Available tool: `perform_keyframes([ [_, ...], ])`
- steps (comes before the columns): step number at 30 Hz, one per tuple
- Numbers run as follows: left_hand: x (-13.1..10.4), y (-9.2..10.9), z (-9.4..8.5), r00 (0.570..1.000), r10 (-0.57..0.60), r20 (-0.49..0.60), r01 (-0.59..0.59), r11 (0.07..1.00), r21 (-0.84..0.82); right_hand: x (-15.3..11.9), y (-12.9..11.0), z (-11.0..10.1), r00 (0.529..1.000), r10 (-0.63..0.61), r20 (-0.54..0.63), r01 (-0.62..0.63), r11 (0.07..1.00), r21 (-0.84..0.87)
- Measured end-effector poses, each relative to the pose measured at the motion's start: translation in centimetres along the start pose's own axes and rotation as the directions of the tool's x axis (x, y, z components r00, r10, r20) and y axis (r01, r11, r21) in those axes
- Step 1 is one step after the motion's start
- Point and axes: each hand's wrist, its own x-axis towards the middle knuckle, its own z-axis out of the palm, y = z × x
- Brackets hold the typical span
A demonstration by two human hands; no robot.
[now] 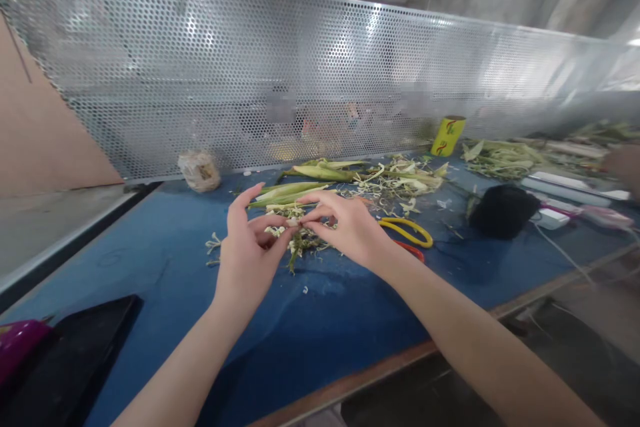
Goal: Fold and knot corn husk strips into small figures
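My left hand [254, 250] and my right hand [347, 223] meet above the middle of the blue table [310, 337]. Fingertips of both pinch a small whitish piece [293, 221], too small and blurred to name. The left index finger is raised away from the pinch. Below and behind my fingers lies a heap of thin, pale green and white plant bits [296, 259], partly hidden by the hands. Long pale green husk-like leaves [293, 195] lie just behind them. Beside my right wrist are yellow-handled scissors [413, 230] and a red handle [411, 251].
A perforated metal screen [225, 67] runs along the table's back. Near it stand a wrapped whitish roll [199, 170] and a yellow can [448, 136]. A black fuzzy bundle [504, 211] and a cable lie right. A dark tray [75, 353] is at lower left.
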Motion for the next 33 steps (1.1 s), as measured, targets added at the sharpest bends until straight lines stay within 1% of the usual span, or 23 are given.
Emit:
perform_keyframes([
  [5,0.00,-0.10,0.04,0.999,-0.014,-0.041,0.015,1.000,0.014,-0.15,-0.31,-0.07,1.000,-0.007,0.010,0.008,0.999,-0.052],
  [11,-0.06,-0.01,0.08,0.997,-0.016,-0.069,0.016,1.000,0.011,-0.18,-0.23,0.14,0.997,-0.069,0.021,0.071,0.987,-0.147],
  [16,-0.08,0.03,0.04,0.997,-0.023,-0.079,0.023,1.000,0.004,-0.13,-0.37,0.28,0.993,-0.115,0.013,0.114,0.961,-0.252],
  [21,-0.07,0.16,0.13,0.996,-0.044,-0.081,0.044,0.999,0.003,-0.21,-0.41,0.41,0.991,-0.128,-0.030,0.112,0.942,-0.315],
  [25,-0.03,0.11,0.25,0.995,-0.053,-0.083,0.053,0.999,-0.006,-0.25,-0.47,0.46,0.985,-0.159,-0.062,0.128,0.931,-0.342],
  [29,-0.02,-0.02,0.26,0.995,-0.061,-0.073,0.060,0.998,-0.020,-0.21,-0.67,0.40,0.982,-0.184,-0.051,0.156,0.925,-0.346],
  [33,-0.02,0.03,0.24,0.995,-0.063,-0.076,0.062,0.998,-0.016,-0.15,-0.69,0.31,0.985,-0.162,-0.051,0.139,0.941,-0.308],
])
